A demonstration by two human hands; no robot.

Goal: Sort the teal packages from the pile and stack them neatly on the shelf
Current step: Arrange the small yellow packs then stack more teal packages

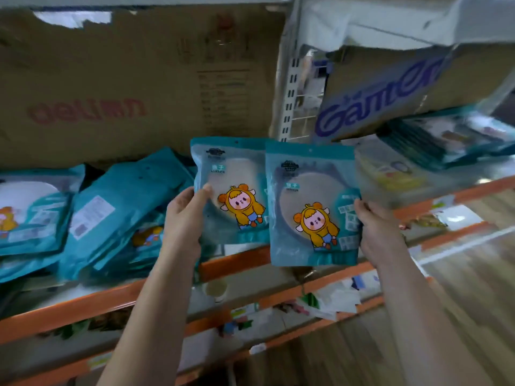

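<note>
orange-edged shelf point(83, 305) backed by large cardboard box point(111, 79); loose pile of teal packages point(122, 207) slumped on it at left. held upright before shelf, side by side, edges overlapping: left teal package point(234, 190), pinched at its left edge by left grip point(184, 218), thumb on front; right teal package point(312, 207), clasped at its right edge by right grip point(379, 232), fingers curled round edge. further stack of teal packages point(446, 140) at upper right, beneath printed box point(390, 87).

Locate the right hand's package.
Head view, centre-right: the right hand grips this package by its right edge. It overlaps the other package in the left hand, in front of the shelf.
</note>
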